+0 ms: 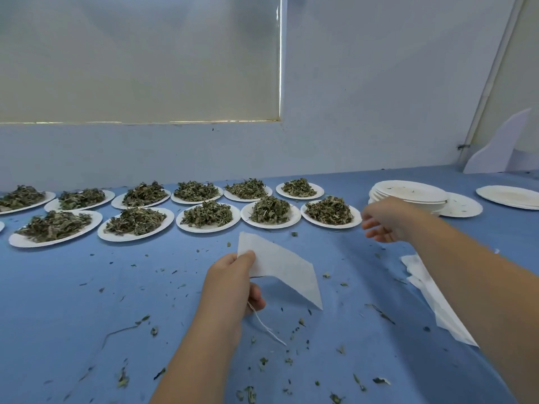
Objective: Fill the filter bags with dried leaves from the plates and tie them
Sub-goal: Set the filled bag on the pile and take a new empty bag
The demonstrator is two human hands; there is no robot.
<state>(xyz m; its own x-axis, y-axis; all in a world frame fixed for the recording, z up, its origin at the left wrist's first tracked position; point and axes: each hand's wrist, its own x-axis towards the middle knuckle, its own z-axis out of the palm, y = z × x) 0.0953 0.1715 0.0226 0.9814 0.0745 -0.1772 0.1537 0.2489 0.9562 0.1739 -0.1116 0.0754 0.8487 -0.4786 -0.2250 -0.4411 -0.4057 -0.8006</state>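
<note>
left hand (233, 275) pinches a flat filter bag (287, 269); right hand (385, 220), fingers loosely curled, hovers beside a leaf plate (331, 214)

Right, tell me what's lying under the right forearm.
A loose pile of white filter bags on the blue cloth pokes out left of the forearm. The arm covers the rest, so the count is hidden.

You are working in soft, even, cool-toned light. Thin bright slits leak along the bottom and right edge of the drawn blind (140, 59), and shadows on the blue tablecloth (87, 287) are faint, the clearest being a thin dark one under the filter bag (285, 269). The wide lens bows the far table edge and stretches your forearms, and your right hand (385, 220) looks slightly smeared.
</note>
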